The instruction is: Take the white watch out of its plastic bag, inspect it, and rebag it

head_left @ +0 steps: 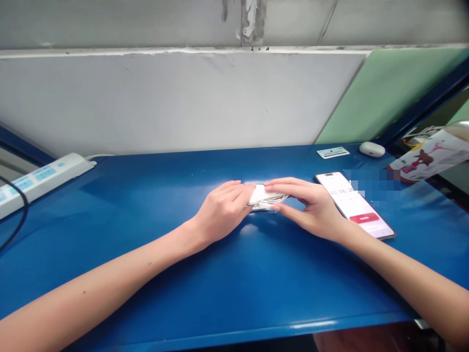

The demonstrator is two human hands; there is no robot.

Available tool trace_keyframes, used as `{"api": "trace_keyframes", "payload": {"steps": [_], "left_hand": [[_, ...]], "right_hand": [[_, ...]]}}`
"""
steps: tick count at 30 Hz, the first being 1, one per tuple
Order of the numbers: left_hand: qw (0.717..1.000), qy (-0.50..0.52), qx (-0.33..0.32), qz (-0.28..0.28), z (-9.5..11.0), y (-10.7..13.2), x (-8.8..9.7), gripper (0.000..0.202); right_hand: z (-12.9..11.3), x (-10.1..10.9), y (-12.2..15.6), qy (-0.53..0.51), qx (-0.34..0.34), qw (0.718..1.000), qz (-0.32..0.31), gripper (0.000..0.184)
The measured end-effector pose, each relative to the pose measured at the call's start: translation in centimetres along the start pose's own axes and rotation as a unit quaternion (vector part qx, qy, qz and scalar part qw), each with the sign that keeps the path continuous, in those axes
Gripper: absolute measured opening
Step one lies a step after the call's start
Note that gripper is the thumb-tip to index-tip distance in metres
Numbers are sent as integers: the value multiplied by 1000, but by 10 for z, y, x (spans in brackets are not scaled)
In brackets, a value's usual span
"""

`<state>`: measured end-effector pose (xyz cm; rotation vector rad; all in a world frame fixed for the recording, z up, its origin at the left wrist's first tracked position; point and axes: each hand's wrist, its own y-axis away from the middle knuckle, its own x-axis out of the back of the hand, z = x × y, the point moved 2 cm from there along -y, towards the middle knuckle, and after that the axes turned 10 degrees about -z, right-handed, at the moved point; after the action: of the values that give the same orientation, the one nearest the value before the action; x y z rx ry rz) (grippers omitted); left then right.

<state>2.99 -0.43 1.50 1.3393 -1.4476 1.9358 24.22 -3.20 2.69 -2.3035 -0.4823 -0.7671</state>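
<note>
On the blue table both my hands meet over a small white object that looks like a folded bundle with a thin white cord on it. My left hand pinches its left end with curled fingers. From the right, my right hand grips it between thumb and fingers. Much of the object is hidden by my fingers.
A smartphone with a lit timer screen lies just right of my right hand. Behind it are a small card and a white earbud case. A white power strip sits at the far left. Printed packaging lies at the right edge.
</note>
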Motion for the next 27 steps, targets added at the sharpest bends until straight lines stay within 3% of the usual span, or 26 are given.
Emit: {"api": "trace_keyframes", "payload": {"steps": [5, 9, 13, 20, 27], "left_hand": [[998, 33, 25, -40, -2, 2, -6, 29], [985, 59, 77, -142, -5, 4, -12, 57], [965, 90, 114, -220, -10, 5, -15, 53], [960, 124, 128, -214, -11, 3, -14, 47], [962, 157, 127, -184, -9, 4, -12, 36]], "right_hand": [[-1, 8, 4, 44, 5, 999, -25, 31], [8, 28, 6, 130, -1, 991, -10, 26], [24, 40, 9, 173, 12, 985, -4, 24], [33, 39, 11, 201, 21, 978, -45, 18], [33, 43, 13, 154, -29, 985, -69, 17]]}}
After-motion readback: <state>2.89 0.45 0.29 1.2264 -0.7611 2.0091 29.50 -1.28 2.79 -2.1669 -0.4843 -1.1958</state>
